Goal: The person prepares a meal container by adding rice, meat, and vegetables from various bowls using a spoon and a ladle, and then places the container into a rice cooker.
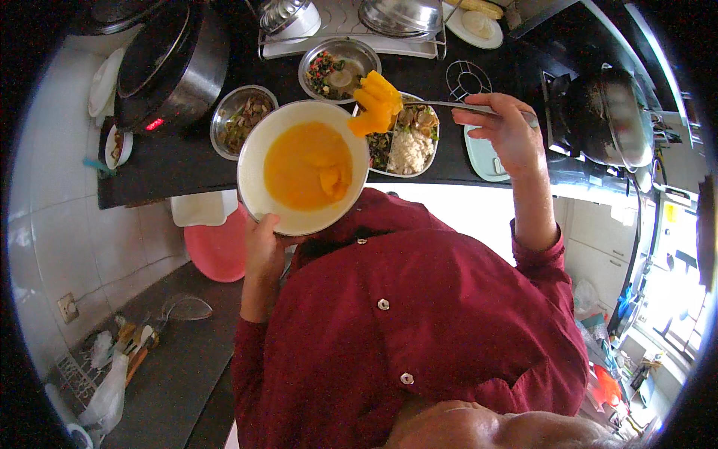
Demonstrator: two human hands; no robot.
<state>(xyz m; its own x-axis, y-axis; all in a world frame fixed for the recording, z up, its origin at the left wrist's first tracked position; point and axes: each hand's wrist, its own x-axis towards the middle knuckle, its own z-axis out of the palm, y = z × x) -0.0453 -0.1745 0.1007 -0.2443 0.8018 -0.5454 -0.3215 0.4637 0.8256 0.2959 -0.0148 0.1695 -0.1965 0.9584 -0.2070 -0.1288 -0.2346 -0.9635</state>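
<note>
My left hand (263,241) grips the near rim of a cream bowl (291,219), which is tilted slightly over the counter edge. Orange liquid (291,163) fills its bottom, with a few soft orange pieces (335,182) sitting in it. In my right hand (510,132) is a metal utensil (449,104), a spoon or fork whose end is hidden under a clump of orange pieces (378,104). That clump hangs above the bowl's far right rim. Partly behind it stands a divided food container (436,151) holding rice (412,149) and cooked dishes.
Two steel bowls (216,126) (364,50) of food stand beyond the cream bowl. To the right lie a pale teal lid (482,154) and a wire trivet (469,78). A wok (608,118) sits on the stove; a large cooker (185,78) with a lit display occupies the left.
</note>
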